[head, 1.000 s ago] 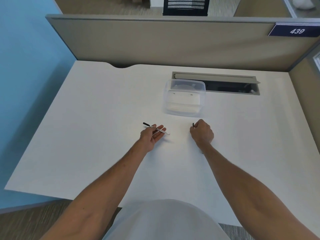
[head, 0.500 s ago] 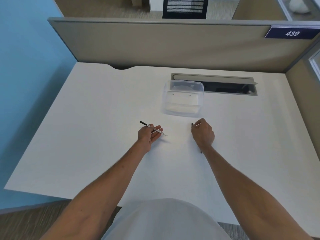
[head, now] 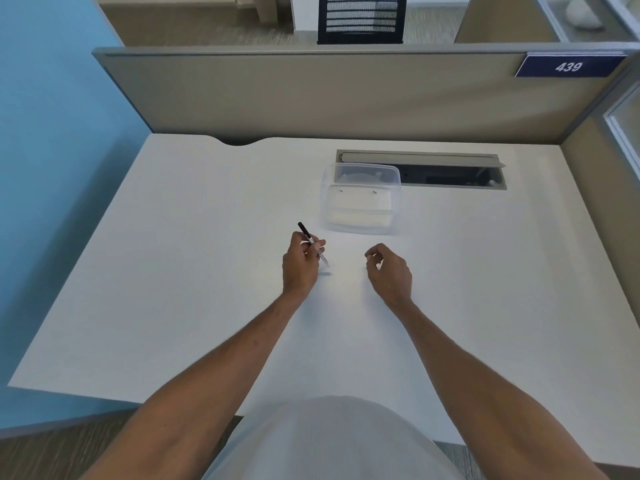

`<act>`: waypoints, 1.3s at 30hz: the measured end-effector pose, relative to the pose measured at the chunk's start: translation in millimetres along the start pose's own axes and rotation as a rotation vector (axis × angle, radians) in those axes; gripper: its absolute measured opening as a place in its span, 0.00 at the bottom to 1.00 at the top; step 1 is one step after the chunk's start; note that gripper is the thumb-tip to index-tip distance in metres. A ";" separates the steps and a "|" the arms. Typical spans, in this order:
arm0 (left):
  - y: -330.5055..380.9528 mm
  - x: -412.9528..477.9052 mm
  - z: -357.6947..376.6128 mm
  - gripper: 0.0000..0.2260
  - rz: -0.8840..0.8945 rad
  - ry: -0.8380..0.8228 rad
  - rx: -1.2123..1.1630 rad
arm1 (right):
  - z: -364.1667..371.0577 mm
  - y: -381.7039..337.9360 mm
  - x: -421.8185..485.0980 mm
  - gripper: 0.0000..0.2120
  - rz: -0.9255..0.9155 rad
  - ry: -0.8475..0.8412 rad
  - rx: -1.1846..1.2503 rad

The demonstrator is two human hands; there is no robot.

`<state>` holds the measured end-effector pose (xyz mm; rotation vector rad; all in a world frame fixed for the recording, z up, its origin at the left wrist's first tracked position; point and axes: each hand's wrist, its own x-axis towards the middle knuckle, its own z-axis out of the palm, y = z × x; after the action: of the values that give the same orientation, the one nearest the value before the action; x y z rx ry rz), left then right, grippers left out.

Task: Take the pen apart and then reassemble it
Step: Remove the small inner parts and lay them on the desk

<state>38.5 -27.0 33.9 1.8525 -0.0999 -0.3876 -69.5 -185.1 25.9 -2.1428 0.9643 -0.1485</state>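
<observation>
— Since a second ago your left hand has tilted the pen up off the white counter.

— And your right hand?

— Loosely curled; I cannot tell what its grip holds. Left grip pinches the slim, clear barrel, black tip outward. Reassembly looks unfinished.

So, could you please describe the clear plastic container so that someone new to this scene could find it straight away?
Start at the white desk and find the long dark cable slot near its far edge. The clear plastic container sits at that slot's left end, beyond the left hand and right hand. It is the only see-through, box-shaped thing there, unlike the thin pen.
</observation>
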 end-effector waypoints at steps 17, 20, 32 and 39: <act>-7.7 -25.6 -2.4 0.09 0.129 -0.040 0.312 | -13.5 5.2 -4.2 0.08 -0.006 -0.014 -0.010; -1.7 -23.4 -7.3 0.07 0.172 -0.053 0.288 | -12.3 4.8 -5.7 0.08 0.000 -0.020 -0.005; 21.0 -3.7 -25.8 0.09 0.193 0.012 0.130 | -1.8 -5.0 -11.9 0.08 -0.014 -0.080 -0.010; 20.4 15.1 -39.0 0.12 0.062 0.137 -0.063 | 2.9 -12.6 -8.8 0.11 -0.007 -0.154 -0.066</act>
<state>67.5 -1.8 60.1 1.8033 -0.0506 -0.2178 -67.1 -172.1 34.2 -2.1826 0.8828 0.0448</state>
